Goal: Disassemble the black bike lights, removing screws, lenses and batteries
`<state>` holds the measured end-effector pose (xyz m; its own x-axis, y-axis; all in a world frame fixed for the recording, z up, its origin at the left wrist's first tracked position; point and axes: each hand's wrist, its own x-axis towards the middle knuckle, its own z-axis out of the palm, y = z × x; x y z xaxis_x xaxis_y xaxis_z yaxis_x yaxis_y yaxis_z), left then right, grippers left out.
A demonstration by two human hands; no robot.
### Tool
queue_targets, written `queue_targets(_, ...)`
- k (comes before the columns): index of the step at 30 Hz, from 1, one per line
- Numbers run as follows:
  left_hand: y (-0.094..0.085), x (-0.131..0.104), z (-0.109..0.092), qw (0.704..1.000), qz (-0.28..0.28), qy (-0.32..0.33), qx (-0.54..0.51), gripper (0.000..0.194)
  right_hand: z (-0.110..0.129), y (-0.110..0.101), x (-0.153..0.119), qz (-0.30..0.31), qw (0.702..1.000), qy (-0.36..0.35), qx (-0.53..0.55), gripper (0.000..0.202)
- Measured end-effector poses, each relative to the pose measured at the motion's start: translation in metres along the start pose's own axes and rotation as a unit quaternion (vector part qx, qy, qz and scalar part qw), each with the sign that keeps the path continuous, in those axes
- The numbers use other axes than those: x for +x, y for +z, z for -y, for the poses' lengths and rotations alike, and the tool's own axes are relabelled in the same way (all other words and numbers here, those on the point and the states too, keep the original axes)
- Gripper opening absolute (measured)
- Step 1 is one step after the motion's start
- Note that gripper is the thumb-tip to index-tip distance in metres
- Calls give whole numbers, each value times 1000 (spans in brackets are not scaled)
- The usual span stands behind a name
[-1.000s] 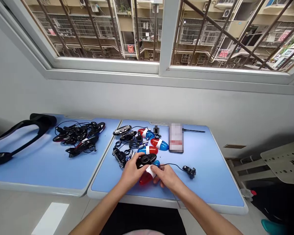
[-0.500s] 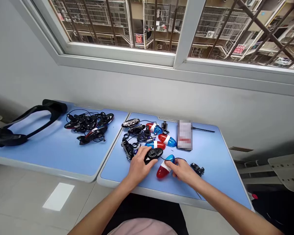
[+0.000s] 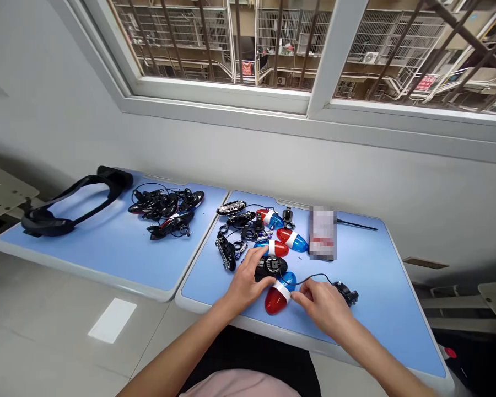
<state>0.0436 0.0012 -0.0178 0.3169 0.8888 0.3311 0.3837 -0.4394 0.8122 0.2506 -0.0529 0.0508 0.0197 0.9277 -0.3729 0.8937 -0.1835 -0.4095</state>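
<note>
My left hand (image 3: 248,281) has its fingers apart over a black oval housing (image 3: 273,266), thumb and fingers around its left end. Just in front of that housing lies a red and blue shell (image 3: 278,298) with a white band, between my two hands. My right hand (image 3: 324,303) is at the shell's right side, its fingers bent together; what they hold, if anything, is hidden. A black cable runs from the housing above my right hand to a black clamp piece (image 3: 346,293) on the right.
Behind my hands lie several red and blue shells (image 3: 292,240) and opened black units (image 3: 225,252). A phone with a blurred screen (image 3: 322,234) and a black rod (image 3: 357,224) lie at the back. The left table (image 3: 119,259) bears black units and a headset frame (image 3: 49,226).
My right hand has come off the top of the shell to its right side, and the shell stands more upright. The whole view has shifted a little.
</note>
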Motion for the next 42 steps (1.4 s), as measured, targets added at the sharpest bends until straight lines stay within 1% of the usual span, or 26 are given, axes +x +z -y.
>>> queue_targets(2,-1,0,0,1000,-18,8,-19,67,3,0,-10,-30,997,-54,-39,26)
queue_targets(3,-1,0,-1,999,-27,11,-34,67,4,1,-12,-61,993,-90,-49,24)
queue_targets(5,-1,2,-6,996,-44,2,-74,64,8,1,-12,-152,973,-163,-61,25)
queue_targets(7,1,7,-14,989,-61,-39,-130,61,12,0,-3,-231,945,-215,-84,36)
queue_targets(8,2,11,-18,982,-70,-68,-162,59,13,-2,4,-250,935,-231,-96,43)
queue_targets(9,3,15,-21,973,-76,-100,-195,56,14,-3,11,-253,931,-243,-105,47)
queue_targets(10,3,20,-24,960,-77,-137,-232,53,14,-5,19,-244,931,-250,-107,49)
queue_targets(12,2,30,-27,927,-54,-210,-307,48,14,-10,33,-207,944,-242,-90,47)
queue_targets(14,-1,37,-28,894,-16,-260,-365,50,13,-17,43,-158,966,-200,-51,41)
queue_targets(15,-3,40,-27,881,3,-271,-387,53,12,-20,46,-127,977,-171,-12,38)
queue_targets(17,-8,41,-26,869,30,-272,-413,58,10,-26,52,-54,987,-124,90,34)
queue_targets(19,-12,40,-25,856,50,-280,-431,60,8,-30,56,11,978,-102,182,36)
queue_targets(21,-14,38,-25,850,62,-294,-432,59,6,-32,60,51,968,-98,225,39)
queue_targets(24,-14,37,-23,853,63,-312,-413,57,4,-34,63,88,959,-104,247,41)
queue_targets(27,-13,39,-21,856,57,-326,-397,54,3,-34,66,110,952,-108,263,43)
queue_targets(31,-13,38,-19,859,52,-340,-379,55,-1,-31,70,125,946,-101,281,46)
queue_targets(36,-11,33,-17,866,49,-331,-371,54,-5,-31,71,133,940,-105,298,48)
queue_targets(39,-12,31,-17,870,46,-319,-373,56,-9,-32,68,121,938,-127,300,46)
queue_targets(42,-14,28,-18,874,50,-298,-380,57,-14,-30,64,84,941,-154,290,52)
